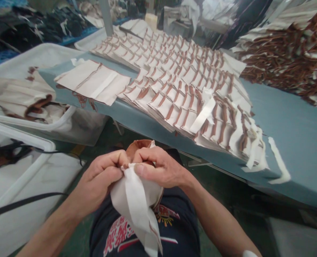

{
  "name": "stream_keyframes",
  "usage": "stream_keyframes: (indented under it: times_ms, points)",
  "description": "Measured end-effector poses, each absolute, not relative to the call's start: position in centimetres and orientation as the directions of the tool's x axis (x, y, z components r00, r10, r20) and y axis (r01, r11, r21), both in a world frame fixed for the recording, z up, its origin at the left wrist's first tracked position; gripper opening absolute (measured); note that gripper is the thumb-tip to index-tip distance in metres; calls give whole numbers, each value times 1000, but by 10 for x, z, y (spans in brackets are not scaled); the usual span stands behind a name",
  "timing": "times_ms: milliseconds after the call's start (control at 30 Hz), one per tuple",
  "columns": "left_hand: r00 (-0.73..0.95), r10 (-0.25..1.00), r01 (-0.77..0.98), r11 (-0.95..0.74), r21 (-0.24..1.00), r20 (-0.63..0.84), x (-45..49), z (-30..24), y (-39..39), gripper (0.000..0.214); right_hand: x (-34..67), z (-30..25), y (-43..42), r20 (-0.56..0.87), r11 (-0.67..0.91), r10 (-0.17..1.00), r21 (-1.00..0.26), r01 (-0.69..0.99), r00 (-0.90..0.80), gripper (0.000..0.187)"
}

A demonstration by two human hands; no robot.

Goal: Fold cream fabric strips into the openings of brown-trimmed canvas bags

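Observation:
Close in front of my body, both hands pinch the upper edge of a cream fabric piece (118,194) with brown lining showing at its top. My left hand (102,175) grips the edge from the left, fingers closed. My right hand (158,166) presses its thumb on the same edge, right beside the left fingertips. From that spot a white strip (137,200) hangs down over the fabric. The fabric's lower part dangles before my dark printed shirt.
On the blue-grey table (294,121) lie overlapping rows of cream and brown fabric pieces (174,96), with loose white strips (278,160). A brown-and-cream stack (284,60) rises at the right. White bins (51,53) holding fabric stand at the left.

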State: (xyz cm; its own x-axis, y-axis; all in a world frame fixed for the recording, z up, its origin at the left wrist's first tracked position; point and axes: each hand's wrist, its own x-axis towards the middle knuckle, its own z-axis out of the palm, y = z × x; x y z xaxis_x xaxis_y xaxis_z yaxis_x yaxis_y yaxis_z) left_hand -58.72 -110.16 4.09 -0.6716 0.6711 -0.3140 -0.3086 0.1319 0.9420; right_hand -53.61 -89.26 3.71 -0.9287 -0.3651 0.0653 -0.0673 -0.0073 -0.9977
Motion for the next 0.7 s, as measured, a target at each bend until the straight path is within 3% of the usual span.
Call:
stream_keyframes:
  times_ms: [100,300,400,533,700]
  points:
    - [-606,707,-364,161,917,-365,-594,50,-1109,17,-539,44,-890,215,155,-341,-947,-280,-915,29]
    - [-662,689,-38,362,931,-295,-590,83,-1108,26,-541,57,-886,360,420,-382,-753,-507,-851,15]
    - [-742,631,116,453,884,-227,-586,99,-1103,27,-541,63,-886,348,470,-408,-712,-521,-844,11]
    - [-734,673,333,471,817,-88,-593,101,-1104,27,-545,70,-889,262,546,-408,-698,-463,-875,11]
    - [-658,742,600,412,686,130,-602,89,-1113,21,-550,74,-889,212,446,-394,-807,-387,-895,12]
